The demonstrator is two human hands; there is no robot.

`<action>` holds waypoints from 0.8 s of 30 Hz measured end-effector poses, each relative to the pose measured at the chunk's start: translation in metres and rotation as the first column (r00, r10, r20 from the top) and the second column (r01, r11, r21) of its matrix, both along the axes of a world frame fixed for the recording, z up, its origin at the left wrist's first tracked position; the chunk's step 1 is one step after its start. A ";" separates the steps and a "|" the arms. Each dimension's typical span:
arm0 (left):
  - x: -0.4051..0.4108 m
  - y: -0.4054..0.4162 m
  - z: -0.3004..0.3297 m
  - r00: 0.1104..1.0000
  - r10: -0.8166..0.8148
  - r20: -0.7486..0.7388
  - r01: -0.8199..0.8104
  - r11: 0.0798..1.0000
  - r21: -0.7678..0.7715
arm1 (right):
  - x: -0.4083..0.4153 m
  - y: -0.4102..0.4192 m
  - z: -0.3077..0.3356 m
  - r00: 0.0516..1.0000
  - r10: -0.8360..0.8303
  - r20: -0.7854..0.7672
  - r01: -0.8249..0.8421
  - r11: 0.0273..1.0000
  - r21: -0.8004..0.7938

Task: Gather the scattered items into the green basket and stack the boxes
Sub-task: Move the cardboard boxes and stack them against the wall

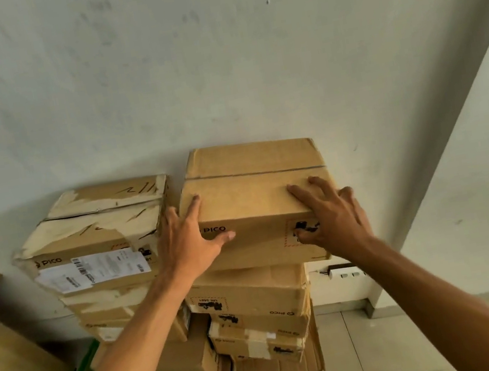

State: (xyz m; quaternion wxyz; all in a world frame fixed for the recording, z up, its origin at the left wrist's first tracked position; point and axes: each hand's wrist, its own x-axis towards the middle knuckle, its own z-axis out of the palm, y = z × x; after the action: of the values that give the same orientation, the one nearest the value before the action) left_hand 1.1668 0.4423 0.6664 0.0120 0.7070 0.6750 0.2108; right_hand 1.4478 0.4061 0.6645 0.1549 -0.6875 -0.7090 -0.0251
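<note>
My left hand (pixel 193 243) and right hand (pixel 330 216) lie spread, fingers straight, on the front corners of the top box (pixel 256 206), centre frame, crowning the right stack against the wall. It looks stiff, probably light; I'd hold it by its side edges.

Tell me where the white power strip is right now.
In the head view the white power strip sits low against the wall, right of the right-hand box stack and just under the right forearm.
</note>
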 end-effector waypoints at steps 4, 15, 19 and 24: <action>-0.015 0.005 -0.044 1.000 -0.006 0.001 0.006 0.984 -0.179 | -0.023 0.012 -0.043 0.999 0.040 0.002 -0.040 0.995 -0.091; -0.019 0.014 -0.038 0.986 -0.066 -0.153 0.044 0.988 -0.145 | -0.018 0.033 -0.051 0.997 -0.013 0.079 0.016 0.999 -0.040; -0.036 -0.006 -0.038 0.985 -0.111 -0.135 0.090 0.985 -0.149 | -0.033 0.022 -0.050 0.991 -0.102 0.082 0.107 0.993 -0.059; -0.068 -0.038 -0.030 0.982 -0.136 -0.134 0.130 0.990 -0.056 | -0.060 -0.004 -0.043 0.988 -0.113 0.104 0.121 0.990 -0.074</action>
State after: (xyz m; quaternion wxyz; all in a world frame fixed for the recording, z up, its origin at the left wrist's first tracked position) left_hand 1.0985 0.4045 0.6363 -0.0037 0.7628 0.6303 0.1445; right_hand 1.3878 0.4017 0.6217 0.0901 -0.7314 -0.6748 -0.0399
